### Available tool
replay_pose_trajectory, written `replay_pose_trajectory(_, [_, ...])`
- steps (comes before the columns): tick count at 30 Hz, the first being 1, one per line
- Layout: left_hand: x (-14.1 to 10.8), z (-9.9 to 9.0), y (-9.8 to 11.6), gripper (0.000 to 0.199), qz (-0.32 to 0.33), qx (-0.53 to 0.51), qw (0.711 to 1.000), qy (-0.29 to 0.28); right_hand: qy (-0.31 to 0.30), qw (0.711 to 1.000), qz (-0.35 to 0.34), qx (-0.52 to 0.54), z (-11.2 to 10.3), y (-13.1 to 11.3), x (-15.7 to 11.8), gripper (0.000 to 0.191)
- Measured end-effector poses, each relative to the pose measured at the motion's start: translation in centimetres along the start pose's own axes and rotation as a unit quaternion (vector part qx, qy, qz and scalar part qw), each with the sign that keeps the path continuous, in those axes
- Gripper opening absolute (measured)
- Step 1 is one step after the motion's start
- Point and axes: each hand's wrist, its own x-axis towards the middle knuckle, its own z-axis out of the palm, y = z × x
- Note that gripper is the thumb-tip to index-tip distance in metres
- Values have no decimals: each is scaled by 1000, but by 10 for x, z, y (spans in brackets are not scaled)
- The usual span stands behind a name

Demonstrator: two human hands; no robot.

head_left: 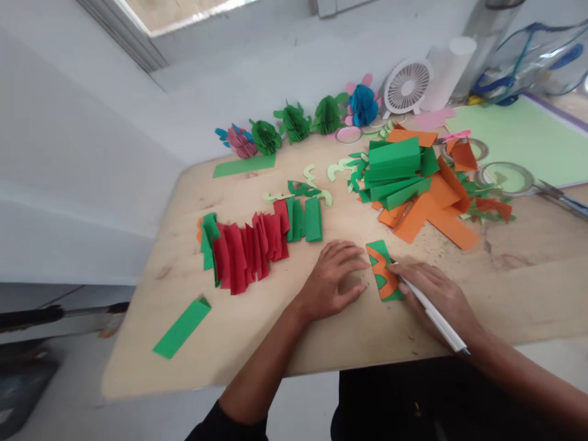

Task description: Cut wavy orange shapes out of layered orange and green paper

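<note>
Orange scalloped template (390, 284) rests on straight-edged green card (380, 246), right hand (438, 291) gripping the white pen (436, 316) at 4 o'clock, left hand (331, 278) open at 9, folded green strips (313, 219) at 10 apparently unshaped, green honeycomb figures (327, 116) at 11 apparently complete.

The scissors (559, 196) and the clear bag (526, 64) are running out past the right edge. The right hand (441, 293) is hiding part of the white pen (435, 315), and green folds (395, 156) are covering some orange strips (432, 214).
</note>
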Motion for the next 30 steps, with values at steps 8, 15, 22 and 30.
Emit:
replay_pose_trajectory(8, [22, 14, 19, 19, -129, 67, 989, 20, 39, 998, 35, 37, 4, 5, -7, 27])
replay_pose_trajectory(15, [35, 28, 41, 16, -228, 125, 965, 14, 58, 995, 42, 73, 6, 8, -8, 26])
replay_pose_trajectory(22, [35, 37, 51, 7, -279, 144, 948, 46, 78, 993, 36, 79, 8, 9, -10, 23])
replay_pose_trajectory(30, [22, 61, 61, 8, -301, 139, 933, 142, 95, 990, 53, 85, 9, 11, -11, 22])
